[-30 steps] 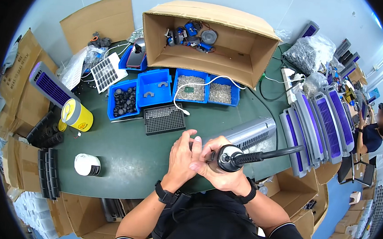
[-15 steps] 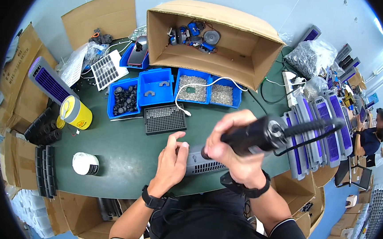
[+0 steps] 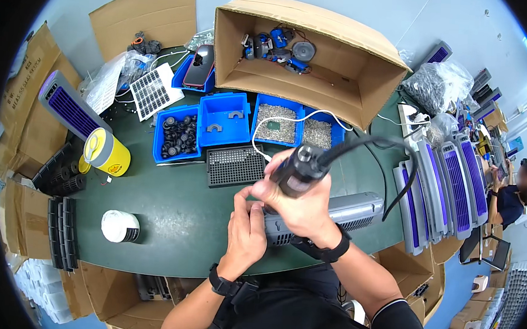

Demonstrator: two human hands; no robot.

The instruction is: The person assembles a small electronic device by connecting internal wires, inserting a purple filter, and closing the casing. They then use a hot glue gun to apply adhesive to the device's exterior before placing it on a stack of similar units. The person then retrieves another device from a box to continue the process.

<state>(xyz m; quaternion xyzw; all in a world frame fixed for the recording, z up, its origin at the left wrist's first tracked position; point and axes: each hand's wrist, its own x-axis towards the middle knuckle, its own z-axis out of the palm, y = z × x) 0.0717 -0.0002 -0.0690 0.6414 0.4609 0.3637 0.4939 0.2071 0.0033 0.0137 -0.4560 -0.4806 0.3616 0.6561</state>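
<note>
A black corded electric screwdriver stands nearly upright in my right hand, whose fingers wrap round its body. Its lower end points at the left end of a long grey slotted housing, which lies along the near side of the table. The driver's tip is hidden behind my hands. My left hand is closed against that same end of the housing, thumb and fingertips beside the driver's lower end. Whether those fingertips also pinch something small cannot be seen. The driver's black cable loops away to the right.
Beyond my hands stand a black perforated tray, a blue bin of black knobs, and blue bins of screws. An open cardboard box sits behind. Purple-grilled units lean at right; a white tub and yellow container stand left.
My right hand has swung the screwdriver left and turned it upright over the housing's left end. My left hand has moved slightly right and down, nearer to it. The view has shifted slightly.
</note>
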